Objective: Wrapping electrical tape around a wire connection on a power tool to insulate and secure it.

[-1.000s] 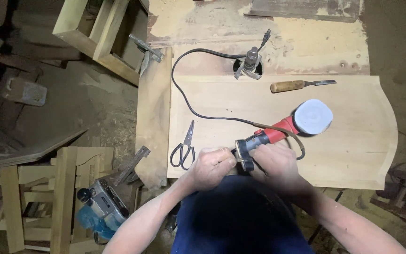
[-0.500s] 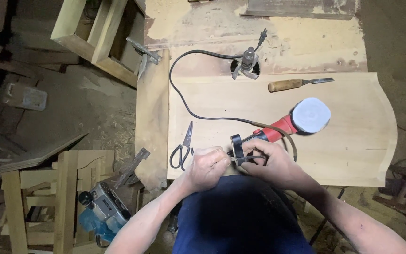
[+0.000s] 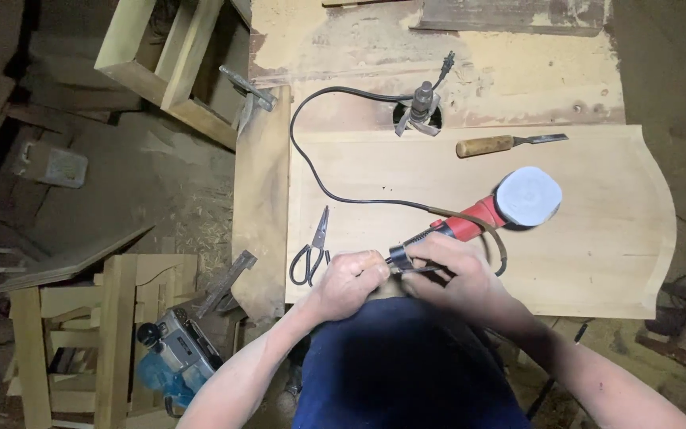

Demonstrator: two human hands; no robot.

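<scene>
Red-bodied and tipped with a pale round pad, the angle grinder (image 3: 492, 213) lies on the light wooden panel (image 3: 597, 238) covering the desk. Its long axis runs diagonally, pad end far and right, dark handle end near and left, at the panel's near edge. Both forearms come up from the near side and meet there. The left hand (image 3: 351, 282) is curled, fingers clenched on the handle's tail. The right hand (image 3: 450, 266) arches over it, fingers pinching a small dark part. Scissors (image 3: 311, 250) lie just left; a chisel (image 3: 510, 144) lies farther off.
</scene>
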